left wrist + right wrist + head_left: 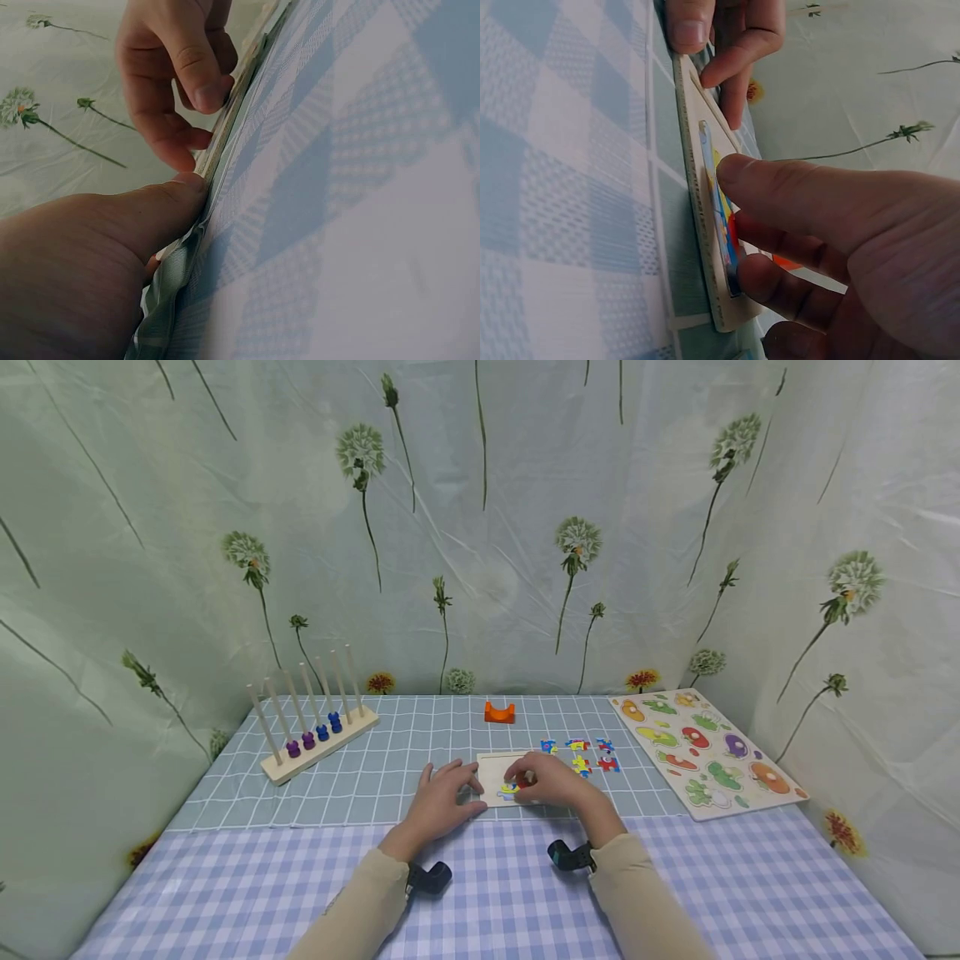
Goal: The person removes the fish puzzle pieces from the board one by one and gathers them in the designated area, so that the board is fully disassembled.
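A small wooden puzzle board (491,768) lies on the table, and bright jigsaw pieces (508,791) in yellow, blue and red sit in its recess. My left hand (442,797) holds the board at its near left corner, thumb on the near edge and bent fingers along the left side. Over the board's right part, my right hand (551,778) has thumb and fingers curled down around a partly red jigsaw piece (734,223) at the recess. Its fingers hide part of that piece. Several loose jigsaw pieces (607,764) lie to the board's right.
A wooden peg rack (326,750) with purple and blue beads stands at the left. An orange curved block (499,713) lies beyond the board. On the right rests a large vegetable puzzle board (693,739). Dandelion-print curtains (480,568) surround the table.
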Motion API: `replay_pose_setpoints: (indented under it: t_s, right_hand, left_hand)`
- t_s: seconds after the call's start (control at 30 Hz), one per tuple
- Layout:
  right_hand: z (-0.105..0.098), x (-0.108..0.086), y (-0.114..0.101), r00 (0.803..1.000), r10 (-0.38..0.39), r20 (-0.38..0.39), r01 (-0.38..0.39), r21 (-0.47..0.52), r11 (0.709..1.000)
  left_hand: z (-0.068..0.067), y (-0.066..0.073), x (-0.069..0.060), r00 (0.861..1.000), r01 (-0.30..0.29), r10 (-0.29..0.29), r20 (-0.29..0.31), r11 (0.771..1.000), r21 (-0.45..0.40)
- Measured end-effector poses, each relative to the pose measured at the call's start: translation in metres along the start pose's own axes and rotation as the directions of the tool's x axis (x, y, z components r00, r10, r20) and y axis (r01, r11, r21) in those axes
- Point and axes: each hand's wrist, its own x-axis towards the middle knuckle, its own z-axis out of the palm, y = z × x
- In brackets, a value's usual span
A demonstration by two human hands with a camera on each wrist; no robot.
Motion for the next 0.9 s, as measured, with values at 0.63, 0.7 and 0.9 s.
replay_pose_setpoints:
  t_s: [0.63, 0.7, 0.9]
  right_hand:
    - [0.0066, -0.0001, -0.0034, 0.999, -0.013, -0.047, 0.008, -0.089, 0.996]
    - [0.0066, 0.0000, -0.0035, 0.999, -0.015, -0.049, 0.010, -0.102, 0.995]
    - [0.0077, 0.0016, -0.0026, 0.999, -0.019, -0.040, 0.014, -0.129, 0.992]
  left_hand:
    - [-0.0016, 0.0015, -0.0004, 1.000, -0.007, 0.007, -0.007, 1.000, 0.008]
    - [-0.0019, 0.0019, -0.0005, 1.000, -0.006, 0.006, -0.007, 1.000, 0.005]
    - [-0.0020, 0.0019, -0.0008, 1.000, -0.005, 0.005, -0.009, 1.000, 0.005]
